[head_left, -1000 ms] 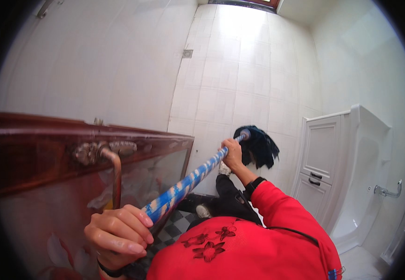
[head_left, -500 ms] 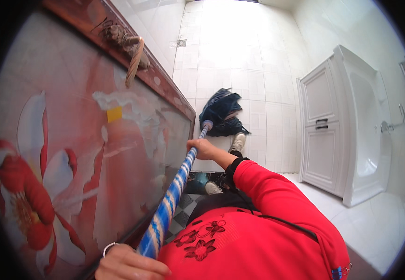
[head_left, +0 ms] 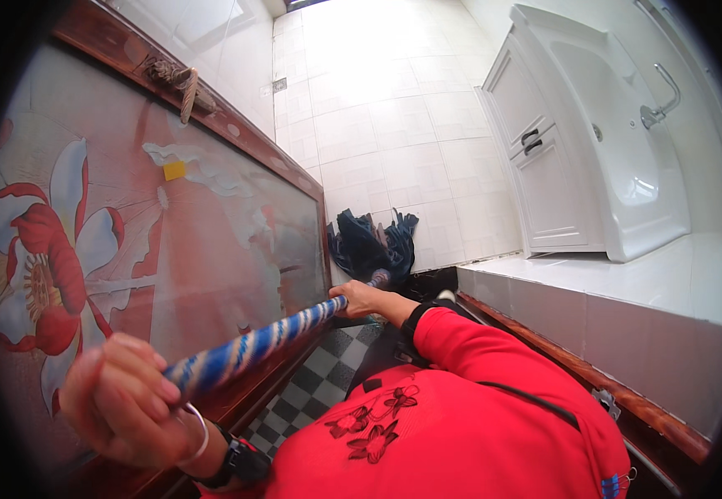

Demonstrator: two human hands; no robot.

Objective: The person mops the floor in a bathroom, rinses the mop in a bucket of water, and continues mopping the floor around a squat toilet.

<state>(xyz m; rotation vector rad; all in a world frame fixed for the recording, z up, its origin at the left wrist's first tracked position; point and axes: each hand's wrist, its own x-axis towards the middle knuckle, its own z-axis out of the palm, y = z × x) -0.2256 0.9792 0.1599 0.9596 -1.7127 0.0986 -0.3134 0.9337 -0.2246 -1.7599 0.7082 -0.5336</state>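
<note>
A mop with a blue-and-white striped handle slants across the view from lower left to the middle. My left hand, wearing a ring-shaped bracelet and a dark wristband, is closed round its upper end. Farther down the handle, my right hand grips it with fingers wrapped round. The mop's dark blue cloth head lies spread on the pale tiles, beside the lower corner of the door. My right hand hides part of the lower handle.
A red-framed glass door painted with flowers stands along my left, with a rope-wrapped handle. At right is a white cabinet with a washbasin. A raised tiled ledge runs below it. Checkered floor lies beneath me.
The mop head has come nearer to me, toward the doorway. My left hand has moved up and left, swinging the handle's upper end with it. The view has shifted, and my foot is mostly hidden.
</note>
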